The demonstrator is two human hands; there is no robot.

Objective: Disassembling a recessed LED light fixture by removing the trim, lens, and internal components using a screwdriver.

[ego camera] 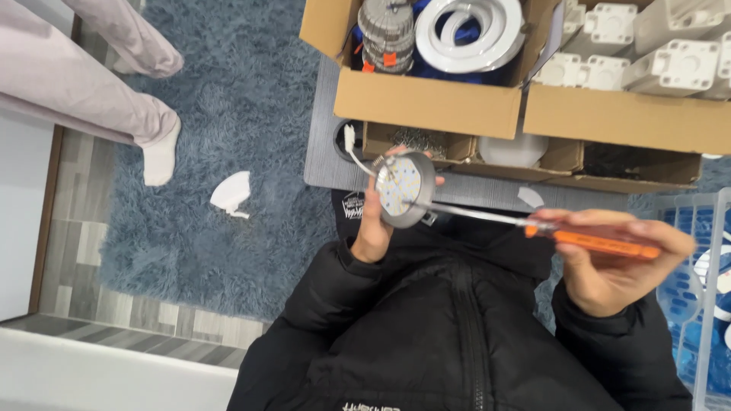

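My left hand (373,228) holds a round silver lamp module (403,189) with a pale disc of small light dots facing me; a short white wire with a plug (352,146) trails from its top left. My right hand (617,262) grips the orange handle of a screwdriver (605,243). Its metal shaft (472,215) runs left and its tip rests on the module's lower edge. My black padded jacket fills the lower middle of the view.
Cardboard boxes (426,103) on a grey table hold white rings (468,30), grey round parts (387,34), white plastic housings (678,65) and small screws. A blue-and-white crate (704,304) stands at right. Another person's legs (156,144) rest on a shaggy blue rug (228,91), near a white scrap (231,193).
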